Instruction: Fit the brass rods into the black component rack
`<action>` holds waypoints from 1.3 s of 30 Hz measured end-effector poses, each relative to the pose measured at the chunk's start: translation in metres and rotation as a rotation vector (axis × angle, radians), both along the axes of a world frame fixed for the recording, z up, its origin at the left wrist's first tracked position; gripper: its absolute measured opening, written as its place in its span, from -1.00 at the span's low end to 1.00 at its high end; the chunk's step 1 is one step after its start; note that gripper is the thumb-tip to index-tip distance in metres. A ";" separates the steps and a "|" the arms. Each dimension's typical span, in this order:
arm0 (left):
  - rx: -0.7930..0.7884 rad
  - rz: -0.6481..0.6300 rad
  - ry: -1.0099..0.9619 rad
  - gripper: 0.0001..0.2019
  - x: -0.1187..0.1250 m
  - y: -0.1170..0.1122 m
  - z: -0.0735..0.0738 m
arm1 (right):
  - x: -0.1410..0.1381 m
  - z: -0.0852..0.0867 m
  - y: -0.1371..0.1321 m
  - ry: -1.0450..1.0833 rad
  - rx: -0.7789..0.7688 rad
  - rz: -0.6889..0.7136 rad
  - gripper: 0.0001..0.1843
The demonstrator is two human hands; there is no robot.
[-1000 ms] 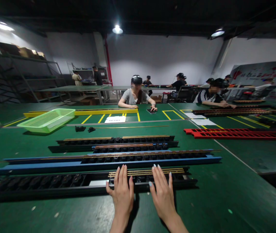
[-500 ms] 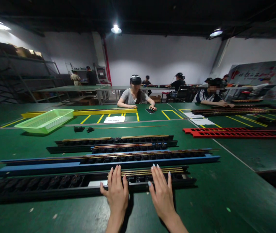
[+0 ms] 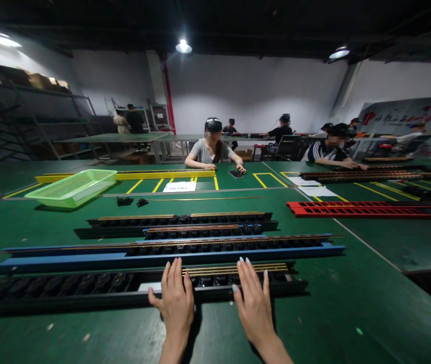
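In the head view, a long black channel (image 3: 97,302) lies across the green table in front of me. Several black blocks (image 3: 66,286) sit in its left part, and thin brass rods (image 3: 215,271) run along its right part. My left hand (image 3: 176,298) lies flat over the channel's middle, near the rods' left ends, fingers stretched out. Over the rods farther right, my right hand (image 3: 254,306) rests with its fingers spread. Neither hand grips anything. A pale strip (image 3: 150,286) shows inside the channel beside my left hand. What lies under the fingers is hidden.
Beyond lie a blue channel (image 3: 59,263) with rods and another black channel (image 3: 82,233). A light-green basket (image 3: 73,189) stands at the left, red rails (image 3: 352,209) at the right. A co-worker (image 3: 212,149) sits opposite, near a phone (image 3: 236,174).
My left hand has slid a little to the left along the channel, uncovering more of the rods' left ends. My right hand has hardly moved.
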State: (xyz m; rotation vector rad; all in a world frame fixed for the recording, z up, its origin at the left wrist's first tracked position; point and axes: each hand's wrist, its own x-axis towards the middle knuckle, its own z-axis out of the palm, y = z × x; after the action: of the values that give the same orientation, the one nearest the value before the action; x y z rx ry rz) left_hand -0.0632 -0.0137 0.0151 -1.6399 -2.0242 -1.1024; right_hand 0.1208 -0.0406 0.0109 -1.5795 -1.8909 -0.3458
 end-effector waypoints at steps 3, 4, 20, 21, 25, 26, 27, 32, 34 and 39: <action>-0.002 -0.006 -0.007 -0.58 -0.001 0.001 -0.001 | 0.002 0.000 0.001 -0.017 0.001 0.013 -0.38; -0.002 -0.005 -0.007 -0.58 -0.001 0.001 0.000 | 0.002 0.000 0.001 -0.023 0.000 0.017 -0.37; 0.022 -0.066 0.029 -0.56 0.005 -0.005 0.001 | 0.002 -0.002 0.000 -0.023 -0.024 0.012 -0.37; 0.021 -0.068 0.028 -0.56 0.005 -0.004 0.000 | 0.002 -0.001 0.000 -0.019 -0.024 0.012 -0.37; -0.007 -0.062 0.031 -0.56 0.004 -0.003 -0.001 | 0.000 0.000 -0.001 0.018 -0.011 0.006 -0.40; -0.009 -0.060 0.033 -0.56 0.005 -0.003 0.000 | -0.001 0.001 -0.001 0.028 -0.008 0.002 -0.40; -0.006 -0.059 0.034 -0.56 0.005 -0.004 0.001 | -0.001 0.001 -0.001 0.036 -0.006 -0.001 -0.41; -0.004 -0.096 0.054 -0.52 0.009 -0.007 0.002 | -0.003 0.002 -0.001 0.047 0.002 -0.004 -0.42; -0.025 -0.131 0.067 -0.52 0.011 -0.008 0.000 | -0.002 0.001 -0.001 0.037 -0.004 -0.005 -0.41; -0.017 -0.169 0.077 -0.53 0.012 -0.006 -0.009 | 0.001 0.000 0.000 -0.004 -0.014 0.010 -0.39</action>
State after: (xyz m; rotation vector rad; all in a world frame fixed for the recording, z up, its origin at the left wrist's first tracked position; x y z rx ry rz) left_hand -0.0515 -0.0197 0.0060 -1.8607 -1.8800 -1.0614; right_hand 0.1214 -0.0407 0.0105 -1.5793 -1.9074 -0.3321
